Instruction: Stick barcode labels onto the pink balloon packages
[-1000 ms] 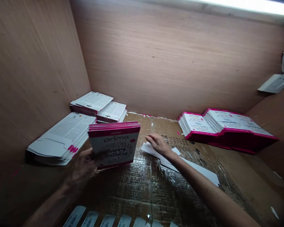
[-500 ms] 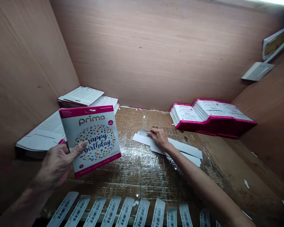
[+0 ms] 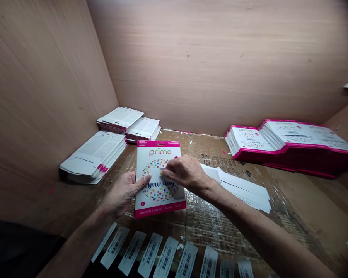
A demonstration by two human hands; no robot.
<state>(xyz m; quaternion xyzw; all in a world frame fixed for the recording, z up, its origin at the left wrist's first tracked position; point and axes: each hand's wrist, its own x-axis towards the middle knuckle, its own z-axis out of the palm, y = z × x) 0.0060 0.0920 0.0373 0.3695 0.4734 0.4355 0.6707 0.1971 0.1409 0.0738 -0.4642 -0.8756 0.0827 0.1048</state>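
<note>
My left hand (image 3: 124, 191) grips the left edge of a white and pink "prima" balloon packet (image 3: 159, 195), thumb on its front. The packet is upright, facing me, over the middle of the table. My right hand (image 3: 185, 173) is closed in front of the packet's upper right part, its fingers pinched on a white paper strip (image 3: 210, 172) that runs out to the right behind the wrist. More white paper strips (image 3: 246, 189) lie on the table beyond my right forearm.
White-backed packets (image 3: 95, 150) are stacked at the left wall. Pink-edged packets (image 3: 295, 143) stand in rows at the back right. Barcode labels (image 3: 165, 256) line the front edge of the cardboard-covered table (image 3: 205, 224). Wooden panels (image 3: 214, 65) enclose the back and sides.
The view has turned left. My right hand has come from the strips on the table to the packet's front, with a strip in its fingers. The packet is now more upright.
</note>
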